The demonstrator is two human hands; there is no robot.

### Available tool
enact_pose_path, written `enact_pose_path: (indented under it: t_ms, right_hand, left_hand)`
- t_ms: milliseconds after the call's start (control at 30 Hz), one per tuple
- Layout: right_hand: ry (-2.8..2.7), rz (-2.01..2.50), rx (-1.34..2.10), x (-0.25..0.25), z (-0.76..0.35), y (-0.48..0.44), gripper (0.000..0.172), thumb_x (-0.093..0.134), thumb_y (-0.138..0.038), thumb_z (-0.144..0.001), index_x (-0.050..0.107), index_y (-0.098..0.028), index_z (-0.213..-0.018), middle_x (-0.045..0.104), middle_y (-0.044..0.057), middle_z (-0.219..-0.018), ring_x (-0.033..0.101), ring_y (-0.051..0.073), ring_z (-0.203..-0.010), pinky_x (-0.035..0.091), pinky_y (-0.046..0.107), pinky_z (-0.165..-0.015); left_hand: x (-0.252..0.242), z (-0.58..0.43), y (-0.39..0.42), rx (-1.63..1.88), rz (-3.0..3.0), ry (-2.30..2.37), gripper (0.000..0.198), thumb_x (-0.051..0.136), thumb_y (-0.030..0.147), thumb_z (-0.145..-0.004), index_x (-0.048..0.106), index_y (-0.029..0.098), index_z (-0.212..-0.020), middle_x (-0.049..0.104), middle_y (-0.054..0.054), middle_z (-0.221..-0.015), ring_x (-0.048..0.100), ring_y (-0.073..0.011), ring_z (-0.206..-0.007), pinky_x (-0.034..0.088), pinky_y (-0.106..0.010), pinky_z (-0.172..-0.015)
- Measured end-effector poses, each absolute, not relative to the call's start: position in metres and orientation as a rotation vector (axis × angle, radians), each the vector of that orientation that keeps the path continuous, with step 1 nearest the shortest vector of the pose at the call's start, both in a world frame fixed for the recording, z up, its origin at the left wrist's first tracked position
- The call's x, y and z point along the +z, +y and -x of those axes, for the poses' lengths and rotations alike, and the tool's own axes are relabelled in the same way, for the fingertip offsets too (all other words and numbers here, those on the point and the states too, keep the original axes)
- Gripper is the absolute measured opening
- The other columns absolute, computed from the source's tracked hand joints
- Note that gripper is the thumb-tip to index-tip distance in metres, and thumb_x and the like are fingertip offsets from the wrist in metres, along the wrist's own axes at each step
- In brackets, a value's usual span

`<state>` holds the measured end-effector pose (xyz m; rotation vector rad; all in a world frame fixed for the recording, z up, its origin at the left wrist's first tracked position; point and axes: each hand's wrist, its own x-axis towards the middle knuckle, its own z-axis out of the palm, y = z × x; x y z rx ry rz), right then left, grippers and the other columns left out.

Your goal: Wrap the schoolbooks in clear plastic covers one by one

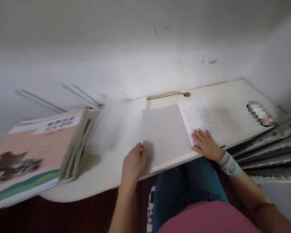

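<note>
In the head view, a book lies open on a white counter, close to its front edge and in front of the person. Its grey page is on the left, its printed page on the right.

The right hand rests palm down on the lower part of the printed page, fingers spread, gripping nothing; a pale band circles that wrist. The left hand is at the grey page's left edge with fingers curled and thumb near them; whether it pinches anything I cannot tell. Just beyond it is a white sheet, blurred.

Farther left stands a pile of books, the top one pink-covered. A yellow cable runs along the back to a round hole. At the right end lies a pixelated object, near folds of patterned cloth.
</note>
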<state>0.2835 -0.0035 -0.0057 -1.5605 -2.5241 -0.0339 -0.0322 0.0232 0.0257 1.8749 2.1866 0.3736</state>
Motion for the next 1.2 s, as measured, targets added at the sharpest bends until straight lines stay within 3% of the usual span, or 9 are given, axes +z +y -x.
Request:
enact_pose_path:
  t_ms: [200, 367, 500, 633, 767, 867, 967, 1067, 1200]
  right_hand:
    - [-2.489, 1.583, 0.039, -0.001, -0.275, -0.007, 0.061, 0.034, -0.049, -0.095, 0.043, -0.009, -0.139, 0.038, 0.018, -0.148, 0.03, 0.036, -0.138, 0.025, 0.059, -0.109]
    - [-2.3, 1.54, 0.347, 0.001, -0.278, -0.008, 0.066, 0.03, -0.054, -0.094, 0.04, -0.009, -0.142, 0.039, 0.018, -0.147, 0.029, 0.034, -0.139, 0.022, 0.059, -0.111]
    - [-1.828, 1.324, 0.812, 0.009, -0.3, 0.006, 0.074, 0.021, -0.067, -0.09, 0.032, -0.02, -0.147, 0.039, 0.014, -0.149, 0.035, 0.025, -0.137, 0.029, 0.05, -0.112]
    - [-1.193, 1.114, 1.344, 0.026, -0.337, 0.031, 0.084, 0.005, -0.077, -0.082, 0.024, -0.028, -0.148, 0.041, 0.012, -0.148, 0.049, 0.026, -0.128, 0.042, 0.052, -0.101]
    - [-0.876, 0.988, 1.52, 0.03, -0.374, 0.045, 0.089, 0.011, -0.083, -0.078, 0.044, -0.024, -0.136, 0.058, 0.013, -0.132, 0.057, 0.028, -0.118, 0.045, 0.052, -0.098]
    - [-0.759, 0.998, 1.553, 0.02, -0.393, 0.044, 0.065, 0.04, -0.071, -0.08, 0.06, -0.021, -0.115, 0.068, 0.01, -0.114, 0.061, 0.027, -0.112, 0.046, 0.048, -0.098]
    - [-0.705, 1.034, 1.557, 0.011, -0.401, 0.039, 0.033, 0.065, -0.036, -0.069, 0.065, -0.023, -0.1, 0.072, 0.006, -0.103, 0.063, 0.026, -0.108, 0.047, 0.044, -0.098]
    - [-0.741, 1.059, 1.528, 0.007, -0.402, 0.032, 0.036, 0.062, -0.019, -0.059, 0.067, -0.024, -0.095, 0.073, 0.004, -0.102, 0.063, 0.026, -0.109, 0.048, 0.042, -0.098]
    - [-0.905, 1.284, 1.265, 0.001, -0.405, 0.018, 0.043, 0.053, -0.025, -0.066, 0.066, -0.021, -0.107, 0.07, 0.007, -0.11, 0.061, 0.028, -0.111, 0.049, 0.048, -0.096]
  left_hand:
    - [0.033, 0.038, 0.022, 0.751, -1.262, 1.781, 0.053, 0.066, 0.049, -0.065, 0.062, 0.015, -0.105, 0.072, -0.006, -0.079, 0.066, -0.0225, -0.068, 0.051, -0.031, -0.061]
    - [0.082, -0.007, 0.029, 1.126, -0.949, 1.436, 0.044, 0.077, 0.039, -0.054, 0.064, 0.018, -0.09, 0.067, 0.001, -0.069, 0.059, -0.0148, -0.057, 0.045, -0.023, -0.053]
    - [0.126, -0.073, 0.049, 1.139, -1.237, 1.195, 0.036, 0.074, 0.039, -0.063, 0.064, 0.017, -0.09, 0.067, 0.0, -0.076, 0.057, -0.0131, -0.061, 0.044, -0.023, -0.056]
    - [0.133, -0.134, 0.066, 1.001, -1.629, 0.984, 0.039, 0.057, 0.049, -0.081, 0.064, 0.015, -0.099, 0.067, -0.003, -0.08, 0.062, -0.0167, -0.075, 0.049, -0.029, -0.071]
    - [0.087, -0.15, 0.066, 0.825, -1.878, 1.007, 0.05, 0.035, 0.051, -0.093, 0.057, 0.015, -0.118, 0.069, -0.01, -0.097, 0.064, -0.021, -0.096, 0.047, -0.038, -0.091]
    - [0.035, -0.136, 0.058, 0.866, -2.129, 1.315, 0.048, 0.038, 0.046, -0.093, 0.055, 0.011, -0.122, 0.058, -0.02, -0.126, 0.053, -0.0286, -0.119, 0.042, -0.048, -0.1]
    - [-0.005, -0.12, 0.048, 0.793, -2.355, 1.556, 0.055, 0.039, 0.044, -0.093, 0.051, 0.002, -0.126, 0.049, -0.029, -0.134, 0.044, -0.0358, -0.129, 0.038, -0.054, -0.103]
    - [-0.02, -0.112, 0.039, 0.642, -2.54, 1.623, 0.057, 0.035, 0.044, -0.095, 0.052, 0.0, -0.126, 0.049, -0.029, -0.135, 0.041, -0.0383, -0.131, 0.035, -0.056, -0.105]
    - [-0.016, -0.112, 0.034, 0.512, -2.657, 1.622, 0.055, 0.034, 0.043, -0.096, 0.054, 0.003, -0.128, 0.049, -0.024, -0.138, 0.041, -0.0364, -0.132, 0.036, -0.053, -0.106]
